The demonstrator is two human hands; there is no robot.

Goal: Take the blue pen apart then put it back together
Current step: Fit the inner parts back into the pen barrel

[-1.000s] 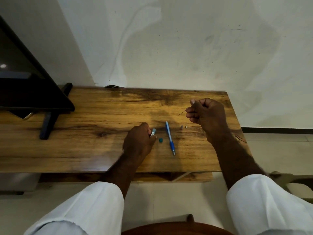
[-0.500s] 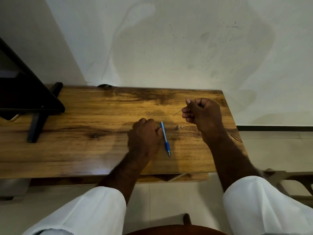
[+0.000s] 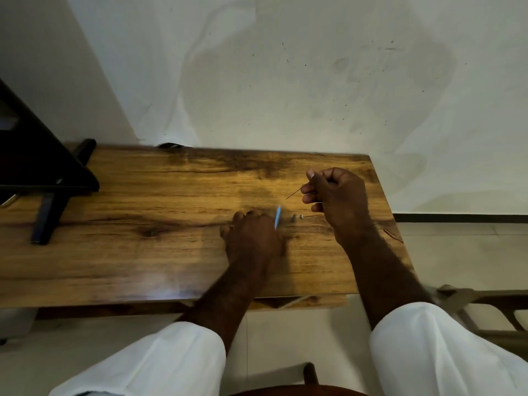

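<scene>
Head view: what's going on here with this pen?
A person is working on a blue pen at a wooden table. The left hand closes over the pen's lower end and seems to grip it, though that spot is blurred. The right hand pinches a thin rod. Two small parts lie on the table beside the pen.

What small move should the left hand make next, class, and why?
Probably close on the blue pen barrel and lift it toward the right hand. The left hand lies over the barrel's lower end on the table, its grip unclear in the blur, while the right hand pinches the thin refill, which likely goes back into the barrel.
</scene>
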